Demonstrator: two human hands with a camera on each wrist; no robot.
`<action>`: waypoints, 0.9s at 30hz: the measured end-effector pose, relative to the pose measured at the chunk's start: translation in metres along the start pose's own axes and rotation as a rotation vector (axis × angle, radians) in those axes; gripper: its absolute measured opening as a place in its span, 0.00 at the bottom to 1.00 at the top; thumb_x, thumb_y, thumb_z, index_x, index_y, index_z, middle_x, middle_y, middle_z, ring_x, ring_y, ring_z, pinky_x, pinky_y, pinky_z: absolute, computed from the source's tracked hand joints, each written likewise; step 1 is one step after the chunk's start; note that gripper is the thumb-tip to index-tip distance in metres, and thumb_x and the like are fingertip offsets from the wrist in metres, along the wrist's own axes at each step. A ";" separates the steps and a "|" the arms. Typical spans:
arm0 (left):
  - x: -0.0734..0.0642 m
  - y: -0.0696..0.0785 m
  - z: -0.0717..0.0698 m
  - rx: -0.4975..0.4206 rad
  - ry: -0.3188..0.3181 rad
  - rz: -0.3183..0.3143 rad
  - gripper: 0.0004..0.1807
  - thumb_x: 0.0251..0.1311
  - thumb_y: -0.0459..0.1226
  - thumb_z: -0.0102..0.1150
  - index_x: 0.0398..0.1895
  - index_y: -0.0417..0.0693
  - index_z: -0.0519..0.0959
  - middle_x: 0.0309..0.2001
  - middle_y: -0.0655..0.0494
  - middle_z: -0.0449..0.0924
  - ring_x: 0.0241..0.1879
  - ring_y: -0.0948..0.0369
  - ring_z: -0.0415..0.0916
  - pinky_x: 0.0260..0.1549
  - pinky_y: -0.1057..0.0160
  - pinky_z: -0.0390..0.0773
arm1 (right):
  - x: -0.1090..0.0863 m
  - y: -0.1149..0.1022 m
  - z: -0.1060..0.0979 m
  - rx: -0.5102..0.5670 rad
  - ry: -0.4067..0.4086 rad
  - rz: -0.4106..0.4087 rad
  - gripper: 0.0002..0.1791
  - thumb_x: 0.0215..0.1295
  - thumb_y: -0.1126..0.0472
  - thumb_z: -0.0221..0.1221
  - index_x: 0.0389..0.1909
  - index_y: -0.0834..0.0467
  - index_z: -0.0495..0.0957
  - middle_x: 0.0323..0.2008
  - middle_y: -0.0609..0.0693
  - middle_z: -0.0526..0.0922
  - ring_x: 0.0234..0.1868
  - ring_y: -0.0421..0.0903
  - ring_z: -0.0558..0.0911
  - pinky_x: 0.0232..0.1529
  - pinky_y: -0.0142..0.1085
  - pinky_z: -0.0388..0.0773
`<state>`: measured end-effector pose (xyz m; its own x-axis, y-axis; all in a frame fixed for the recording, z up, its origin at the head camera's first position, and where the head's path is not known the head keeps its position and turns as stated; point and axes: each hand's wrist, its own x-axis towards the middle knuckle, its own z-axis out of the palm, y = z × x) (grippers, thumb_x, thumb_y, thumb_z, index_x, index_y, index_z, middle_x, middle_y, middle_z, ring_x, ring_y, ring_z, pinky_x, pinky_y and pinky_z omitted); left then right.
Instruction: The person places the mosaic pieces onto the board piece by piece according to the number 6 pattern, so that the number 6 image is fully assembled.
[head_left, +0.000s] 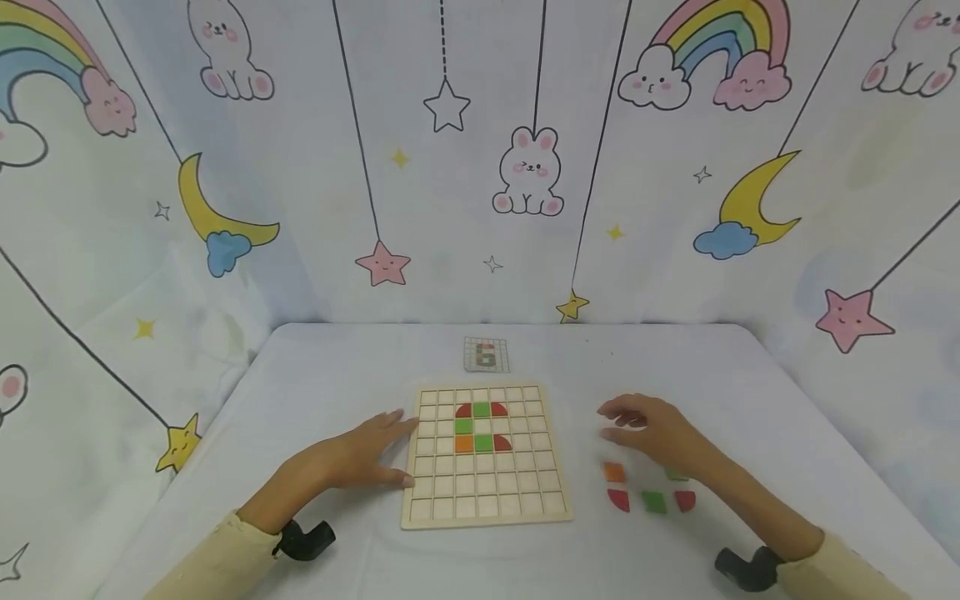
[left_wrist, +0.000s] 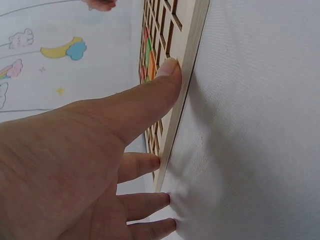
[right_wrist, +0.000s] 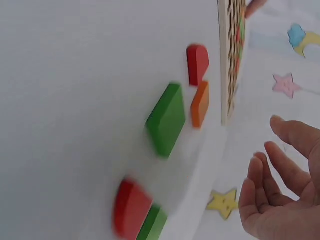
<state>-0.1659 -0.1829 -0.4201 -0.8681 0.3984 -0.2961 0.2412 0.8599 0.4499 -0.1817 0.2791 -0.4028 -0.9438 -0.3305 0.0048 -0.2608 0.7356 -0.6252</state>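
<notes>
A wooden grid board (head_left: 487,485) lies on the white table. Set in its upper squares are green squares, an orange square (head_left: 464,444) and red quarter-round pieces (head_left: 502,443). My left hand (head_left: 358,457) rests at the board's left edge, thumb and fingertips touching the rim, the fingers spread. To the right of the board, my right hand (head_left: 651,427) hovers above the table with loosely bent fingers and nothing between them. Below it lie a loose orange square (head_left: 614,472), a green square (right_wrist: 167,120), two red quarter-rounds (head_left: 618,500) and another green piece (head_left: 677,476), partly hidden by the wrist.
Behind the board lies a small card (head_left: 486,356) with a gridded figure in red, green and orange. A printed cloth (head_left: 465,208) with stars, moons and rabbits hangs behind and beside the table (head_left: 360,542).
</notes>
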 end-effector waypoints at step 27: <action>-0.001 0.002 0.000 -0.002 -0.001 -0.024 0.53 0.59 0.60 0.74 0.83 0.53 0.61 0.84 0.39 0.52 0.83 0.40 0.49 0.77 0.34 0.58 | -0.064 0.081 -0.030 0.045 -0.104 0.211 0.29 0.68 0.50 0.71 0.64 0.61 0.79 0.61 0.58 0.83 0.63 0.59 0.80 0.54 0.34 0.84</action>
<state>-0.1644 -0.1812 -0.4192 -0.8729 0.3783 -0.3079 0.2197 0.8686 0.4442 -0.1486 0.3779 -0.4301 -0.9499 -0.2329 -0.2083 -0.0486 0.7686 -0.6378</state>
